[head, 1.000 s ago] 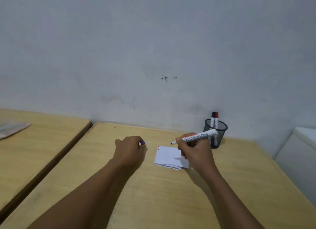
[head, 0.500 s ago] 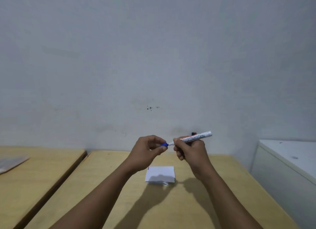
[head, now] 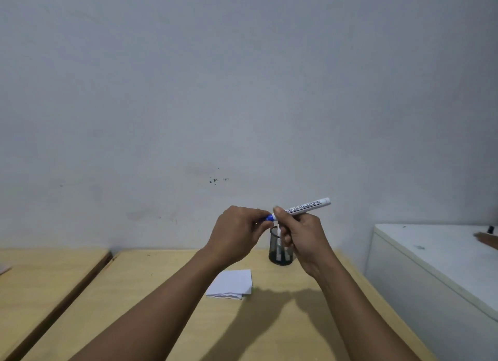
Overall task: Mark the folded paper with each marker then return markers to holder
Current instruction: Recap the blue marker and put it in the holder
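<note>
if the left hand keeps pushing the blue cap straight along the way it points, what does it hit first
The left hand holds the blue cap aimed rightward at the white marker in the right hand. It would likely meet the marker's front end first; how far the cap is seated cannot be judged.

White marker (head: 307, 207) held level above mesh holder (head: 279, 249); folded paper (head: 231, 284) lies flat nearby.

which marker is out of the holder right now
The white marker with the blue cap, held up between the left hand and right hand. The other markers stand in the black mesh holder behind.
</note>
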A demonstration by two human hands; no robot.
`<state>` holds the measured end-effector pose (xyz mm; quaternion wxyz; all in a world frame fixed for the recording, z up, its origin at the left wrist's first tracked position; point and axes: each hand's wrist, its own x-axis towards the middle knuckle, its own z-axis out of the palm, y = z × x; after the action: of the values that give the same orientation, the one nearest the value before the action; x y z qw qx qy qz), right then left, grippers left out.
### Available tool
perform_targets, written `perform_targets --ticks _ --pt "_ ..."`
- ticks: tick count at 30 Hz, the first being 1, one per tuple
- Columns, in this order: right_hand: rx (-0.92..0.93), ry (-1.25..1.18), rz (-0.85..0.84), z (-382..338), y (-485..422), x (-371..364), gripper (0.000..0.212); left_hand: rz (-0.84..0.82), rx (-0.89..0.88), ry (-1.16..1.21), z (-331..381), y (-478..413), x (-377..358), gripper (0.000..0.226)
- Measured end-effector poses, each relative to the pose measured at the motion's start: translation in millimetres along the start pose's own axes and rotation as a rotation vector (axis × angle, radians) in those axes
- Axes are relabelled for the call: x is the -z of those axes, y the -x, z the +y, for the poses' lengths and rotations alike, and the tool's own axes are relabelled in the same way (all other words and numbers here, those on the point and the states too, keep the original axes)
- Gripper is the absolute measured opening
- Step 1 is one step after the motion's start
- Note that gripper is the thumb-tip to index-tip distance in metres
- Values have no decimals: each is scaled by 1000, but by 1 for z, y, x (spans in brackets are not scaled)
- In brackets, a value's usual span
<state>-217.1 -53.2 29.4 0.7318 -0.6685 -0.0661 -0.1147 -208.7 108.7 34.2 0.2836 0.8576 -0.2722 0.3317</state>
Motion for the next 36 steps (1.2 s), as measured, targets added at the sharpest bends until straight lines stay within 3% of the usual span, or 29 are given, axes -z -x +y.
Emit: perform_targets --ticks 4,7,10,12,13,16,23,28,32,36 --pt "1 -48 59 -6 -34 26 27 91 -106 -180 4 -36 -31 20" --pt "-46 46 105 -5 -34 30 38 54 -16 -146 7 -39 -36 21" --pt "69 306 242 9 -30 35 39 5 73 -147 6 -34 -40 23" --pt "271 576 318 16 -31 42 18 -3 77 -164 5 -38 -41 25" --pt "348 690 285 18 -32 44 11 -10 72 -174 5 -42 -43 26" --pt "414 912 183 28 -45 46 28 -17 43 -185 0 -53 -52 26" --pt "423 748 216 35 -93 62 6 9 89 -89 -18 -82 -70 32" --pt "340 552 302 34 -130 77 18 -94 148 -151 -43 -102 -92 36" --pt "317 542 274 46 -157 83 55 -219 174 -198 -61 -118 -122 40" --pt "303 652 217 66 -175 87 54 -306 170 -202 -71 -130 -154 40"
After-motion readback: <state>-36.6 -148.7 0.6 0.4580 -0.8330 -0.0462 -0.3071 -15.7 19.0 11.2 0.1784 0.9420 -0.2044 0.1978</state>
